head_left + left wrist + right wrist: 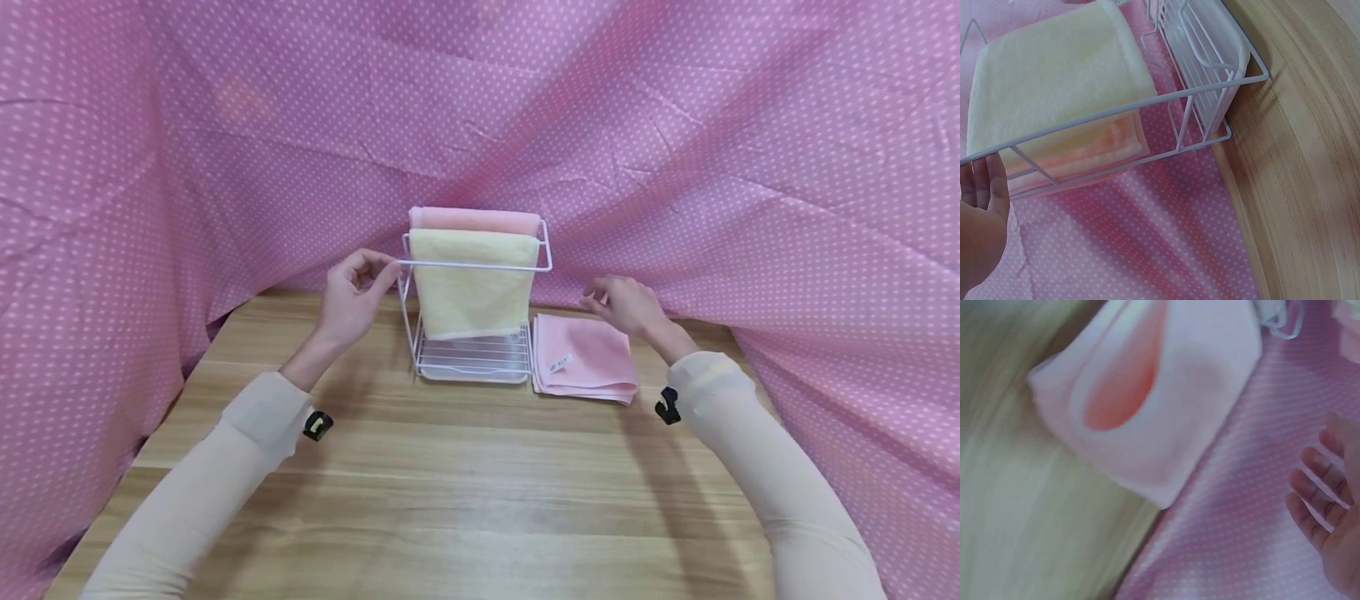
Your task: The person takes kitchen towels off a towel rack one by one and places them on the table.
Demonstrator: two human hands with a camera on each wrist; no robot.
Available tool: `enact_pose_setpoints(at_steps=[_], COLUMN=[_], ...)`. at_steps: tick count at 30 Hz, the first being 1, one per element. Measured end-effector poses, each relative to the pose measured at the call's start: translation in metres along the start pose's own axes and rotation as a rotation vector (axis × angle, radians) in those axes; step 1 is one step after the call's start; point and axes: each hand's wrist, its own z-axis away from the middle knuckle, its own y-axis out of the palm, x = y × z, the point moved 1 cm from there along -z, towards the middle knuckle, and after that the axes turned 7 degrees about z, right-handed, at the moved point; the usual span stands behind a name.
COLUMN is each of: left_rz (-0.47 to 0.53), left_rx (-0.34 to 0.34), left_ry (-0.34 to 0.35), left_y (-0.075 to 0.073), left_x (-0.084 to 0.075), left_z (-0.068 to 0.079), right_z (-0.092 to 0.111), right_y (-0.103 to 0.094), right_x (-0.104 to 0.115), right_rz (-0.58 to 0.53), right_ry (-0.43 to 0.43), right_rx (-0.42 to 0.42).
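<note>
A white wire towel rack (472, 267) stands on the table with a yellow towel (474, 292) draped over one bar and a pink towel (476, 220) over the bar behind. At the rack's upper left front corner, my left hand (352, 292) pinches the wire between thumb and fingers. The left wrist view shows those fingers (991, 181) against the same bar, the thumb hidden. My right hand (626, 304) hovers with relaxed fingers and nothing in them, above the back of a folded pink towel (588, 354). That towel lies right of the rack, a white tag on top.
At the rack's base sits a slatted shelf over a pale tray (472, 367). The wooden table (465, 492) extends toward me in front of it. Pink polka-dot cloth (480, 108) hangs behind and along both sides, close to the table's back edge.
</note>
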Motion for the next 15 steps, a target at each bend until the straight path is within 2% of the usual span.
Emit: enact_pose_setpoints(at_steps=[5, 12, 15], left_rz=[0.002, 0.025, 0.04], left_rx=[0.005, 0.007, 0.007], left_ry=[-0.007, -0.014, -0.019], left_y=[0.0, 0.0, -0.001], left_x=[0.0, -0.002, -0.002], left_z=[-0.001, -0.001, -0.001], right_z=[0.002, 0.006, 0.006], right_y=[-0.023, -0.054, -0.068], right_x=[0.014, 0.032, 0.041], right_rz=[-0.034, -0.089, -0.132], right_ry=[-0.006, -0.01, -0.021], right_rx=[-0.068, -0.121, -0.176])
